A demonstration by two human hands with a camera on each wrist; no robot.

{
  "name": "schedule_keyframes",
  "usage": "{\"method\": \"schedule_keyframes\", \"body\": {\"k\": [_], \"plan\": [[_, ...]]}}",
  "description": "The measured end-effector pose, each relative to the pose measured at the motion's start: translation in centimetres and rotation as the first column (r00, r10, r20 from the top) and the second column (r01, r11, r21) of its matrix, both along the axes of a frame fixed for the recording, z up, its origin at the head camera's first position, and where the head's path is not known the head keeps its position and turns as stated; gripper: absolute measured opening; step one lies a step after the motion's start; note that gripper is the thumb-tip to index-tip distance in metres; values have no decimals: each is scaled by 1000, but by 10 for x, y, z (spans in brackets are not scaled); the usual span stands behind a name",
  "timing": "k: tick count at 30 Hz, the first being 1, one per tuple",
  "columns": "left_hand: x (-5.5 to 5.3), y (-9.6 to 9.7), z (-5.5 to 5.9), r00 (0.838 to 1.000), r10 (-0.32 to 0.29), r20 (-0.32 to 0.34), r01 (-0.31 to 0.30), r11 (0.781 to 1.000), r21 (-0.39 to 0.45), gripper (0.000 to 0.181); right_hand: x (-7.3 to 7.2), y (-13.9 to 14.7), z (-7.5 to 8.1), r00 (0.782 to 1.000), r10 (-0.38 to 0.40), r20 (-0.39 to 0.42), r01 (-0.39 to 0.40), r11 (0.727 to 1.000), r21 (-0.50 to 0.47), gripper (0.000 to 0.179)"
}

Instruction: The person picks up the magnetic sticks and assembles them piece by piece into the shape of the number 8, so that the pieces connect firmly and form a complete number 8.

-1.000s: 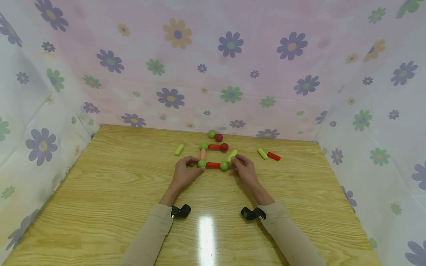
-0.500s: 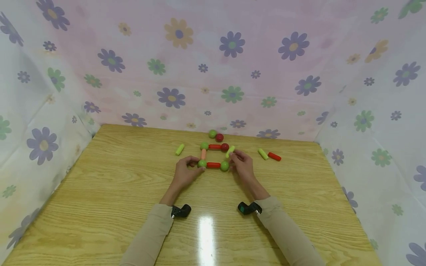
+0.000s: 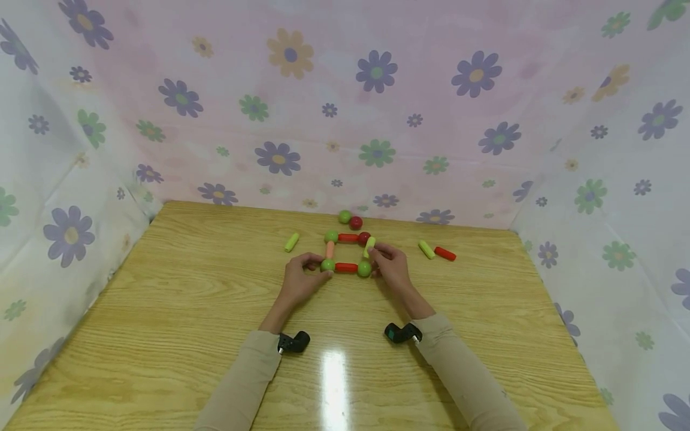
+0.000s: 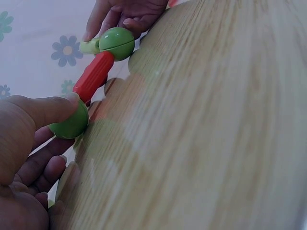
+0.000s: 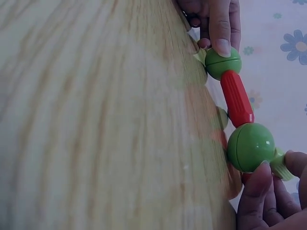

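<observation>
A frame of balls and rods lies on the table: a green ball [image 3: 331,237] at back left, a red rod [image 3: 348,237], a dark red ball [image 3: 364,237], an orange rod [image 3: 330,250] on the left side and a red rod [image 3: 346,267] along the front. My left hand [image 3: 303,279] grips the front-left green ball [image 4: 72,122] between thumb and fingers. My right hand [image 3: 395,269] pinches a yellow-green rod [image 3: 369,244] at the frame's right side, between the dark red ball and the front-right green ball [image 5: 250,147]. In the right wrist view its fingertips touch that green ball.
Behind the frame sit a loose green ball [image 3: 345,216] and a dark red ball [image 3: 356,222]. A yellow-green rod [image 3: 291,242] lies to the left. Another yellow-green rod [image 3: 426,249] and a red rod [image 3: 445,254] lie right. Flowered cloth [image 3: 334,108] encloses the table.
My right hand has moved slightly left, turning the yellow-green rod toward upright in the head view and bringing it in line with the frame's right side. The left hand stays on its ball.
</observation>
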State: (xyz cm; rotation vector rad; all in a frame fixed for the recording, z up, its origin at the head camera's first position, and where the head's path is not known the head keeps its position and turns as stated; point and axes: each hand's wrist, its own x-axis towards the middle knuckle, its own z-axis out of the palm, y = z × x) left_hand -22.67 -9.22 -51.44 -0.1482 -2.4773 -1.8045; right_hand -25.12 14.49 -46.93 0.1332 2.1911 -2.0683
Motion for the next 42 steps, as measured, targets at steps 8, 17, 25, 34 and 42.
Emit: {"method": "schedule_keyframes", "body": {"k": [8,17,25,34,42], "plan": [[2,1,2,1000,-1,9,1,1000,3,31,-1,2,0,999,39,13,-39,999,28,37],[3,2,0,1000,8,10,-8,1000,0,31,-2,2,1,998,66,-7,-66,996,57,37],[2,1,-3,1000,8,-2,-8,1000,6,32,0,3,0,997,73,-11,-72,994,80,36],[2,1,-1,1000,9,-11,-9,1000,5,30,-11,4,-10,998,68,16,-70,993,92,36],[2,1,0,1000,5,-12,-5,1000,1,30,-24,7,-29,997,75,19,-77,989,130,43]]}}
